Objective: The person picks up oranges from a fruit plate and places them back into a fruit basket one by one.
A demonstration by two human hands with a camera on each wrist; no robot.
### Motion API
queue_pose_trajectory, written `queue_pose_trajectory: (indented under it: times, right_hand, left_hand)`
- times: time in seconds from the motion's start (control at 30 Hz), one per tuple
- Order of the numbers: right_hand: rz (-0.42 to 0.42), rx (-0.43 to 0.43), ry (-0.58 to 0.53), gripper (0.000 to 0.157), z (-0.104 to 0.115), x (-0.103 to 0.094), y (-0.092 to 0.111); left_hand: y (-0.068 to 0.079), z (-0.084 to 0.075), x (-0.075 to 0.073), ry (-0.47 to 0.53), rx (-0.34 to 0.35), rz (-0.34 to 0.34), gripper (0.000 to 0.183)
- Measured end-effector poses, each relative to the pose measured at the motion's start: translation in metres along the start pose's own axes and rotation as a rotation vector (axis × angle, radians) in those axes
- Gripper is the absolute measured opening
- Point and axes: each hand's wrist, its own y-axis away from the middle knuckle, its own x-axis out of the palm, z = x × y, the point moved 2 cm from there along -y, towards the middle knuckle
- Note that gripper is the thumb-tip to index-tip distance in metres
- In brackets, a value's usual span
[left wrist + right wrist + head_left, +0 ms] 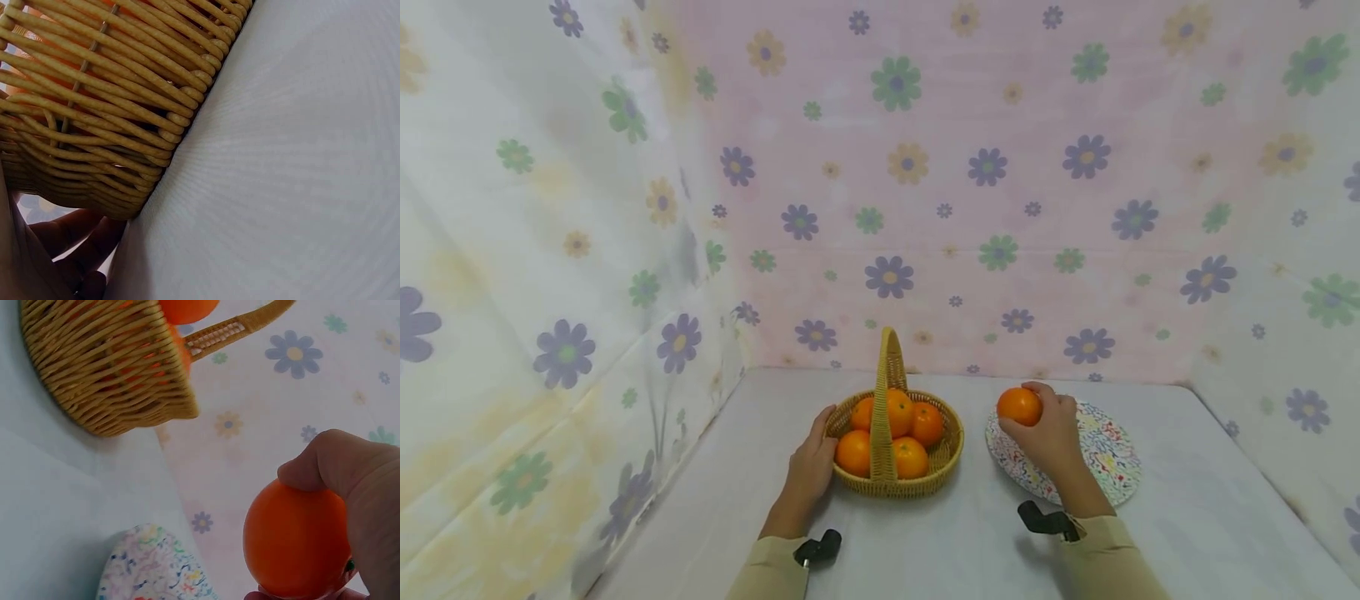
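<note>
On the table's left half stands a woven wicker basket [917,487] with a tall arched handle and several oranges [853,452] inside. My left hand [807,468] holds the basket's left side; in the left wrist view its fingers [94,250] reach round the far side of the weave. An orange [1019,406] is pinched between the thumb and fingers of my right hand [1058,435], over the left part of a round plate [1112,454] with multicoloured speckles. The right wrist view shows this orange [297,540] close up, the thumb on top and the fingers mostly hidden beneath.
A white cloth covers the table [700,508]. Flower-patterned curtains [955,192] enclose it at the back and both sides. Each sleeve cuff carries a black mount, the left mount [818,547] near the table's front. A strip of table separates basket and plate.
</note>
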Motion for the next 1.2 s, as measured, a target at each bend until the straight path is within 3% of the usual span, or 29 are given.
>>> queue_pose_trajectory:
  times: [0.33, 0.6, 0.87, 1.2]
  right_hand:
    - [0.049, -0.138, -0.071, 0.079, 0.028, -0.008, 0.006]
    - [0.073, -0.144, -0.1, 0.081, 0.043, -0.01, 0.016]
    - [0.036, -0.194, -0.129, 0.081, 0.048, -0.004, 0.026]
    - [0.03, -0.224, -0.139, 0.093, 0.057, -0.006, 0.029]
  left_hand:
    - [0.0, 0.002, -0.002, 0.022, -0.036, 0.004, 0.058]
    - [-0.002, -0.001, 0.0, 0.024, -0.013, 0.004, 0.058]
    - [0.0, 0.001, -0.003, -0.011, 0.031, 0.01, 0.056]
    - [-0.001, 0.003, 0.0, -0.006, -0.001, 0.018, 0.057]
